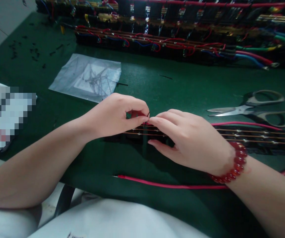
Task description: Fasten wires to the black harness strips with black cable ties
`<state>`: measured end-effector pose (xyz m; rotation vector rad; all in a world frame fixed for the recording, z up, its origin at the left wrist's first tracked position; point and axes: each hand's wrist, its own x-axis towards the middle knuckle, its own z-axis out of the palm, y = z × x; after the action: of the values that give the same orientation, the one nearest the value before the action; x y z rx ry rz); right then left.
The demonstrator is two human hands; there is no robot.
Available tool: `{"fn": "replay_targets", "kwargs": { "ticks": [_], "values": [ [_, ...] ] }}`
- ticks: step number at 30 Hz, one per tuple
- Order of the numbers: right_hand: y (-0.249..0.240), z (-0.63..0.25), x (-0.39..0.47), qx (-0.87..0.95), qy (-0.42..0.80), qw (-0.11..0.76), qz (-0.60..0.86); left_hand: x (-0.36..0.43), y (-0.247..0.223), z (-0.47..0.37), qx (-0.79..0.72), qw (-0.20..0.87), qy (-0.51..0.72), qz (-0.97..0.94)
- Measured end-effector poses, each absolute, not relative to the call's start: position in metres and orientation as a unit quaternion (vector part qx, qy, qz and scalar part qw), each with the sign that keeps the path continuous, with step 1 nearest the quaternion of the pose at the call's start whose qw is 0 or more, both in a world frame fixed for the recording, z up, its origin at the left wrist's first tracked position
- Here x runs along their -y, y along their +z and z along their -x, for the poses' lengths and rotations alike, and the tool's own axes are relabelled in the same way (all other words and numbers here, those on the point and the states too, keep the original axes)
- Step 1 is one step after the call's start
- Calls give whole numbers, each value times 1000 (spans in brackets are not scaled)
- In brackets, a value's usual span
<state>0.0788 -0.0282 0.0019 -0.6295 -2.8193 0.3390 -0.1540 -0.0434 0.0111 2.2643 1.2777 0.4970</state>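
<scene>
My left hand (122,114) is closed in a pinch, thumb against index finger, on a thin black cable tie (148,114) whose end shows at the fingertips. Right beside it, my right hand (182,135) rests its fingertips at the same spot, thumb apart from the fingers; a red bead bracelet circles that wrist. Below both hands lies a long black strip assembly (253,136) with copper rods and small shiny joints. A red wire (246,124) runs along its far edge. My hands cover much of the strip's middle.
A clear plastic bag (66,77) with thin dark strips lies beyond my left hand. Scissors (243,109) rest at the right. A loose red cable (172,186) crosses the near side. Larger wired assemblies (152,41) span the back. Black scraps (34,53) dot the green table (142,79).
</scene>
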Motion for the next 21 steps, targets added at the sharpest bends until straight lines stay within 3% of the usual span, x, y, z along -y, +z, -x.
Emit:
{"fn": "replay_targets", "kwargs": {
  "ticks": [5, 14, 21],
  "values": [
    [7, -85, 21, 968, 139, 70, 198, 43, 12, 153, -477, 252, 177, -823],
    [-6, -76, 33, 952, 144, 146, 226, 44, 17, 155, -507, 229, 148, -817],
    [-8, -76, 31, 948, 150, 157, 231, 45, 19, 154, -495, 233, 163, -821]
  ]
}}
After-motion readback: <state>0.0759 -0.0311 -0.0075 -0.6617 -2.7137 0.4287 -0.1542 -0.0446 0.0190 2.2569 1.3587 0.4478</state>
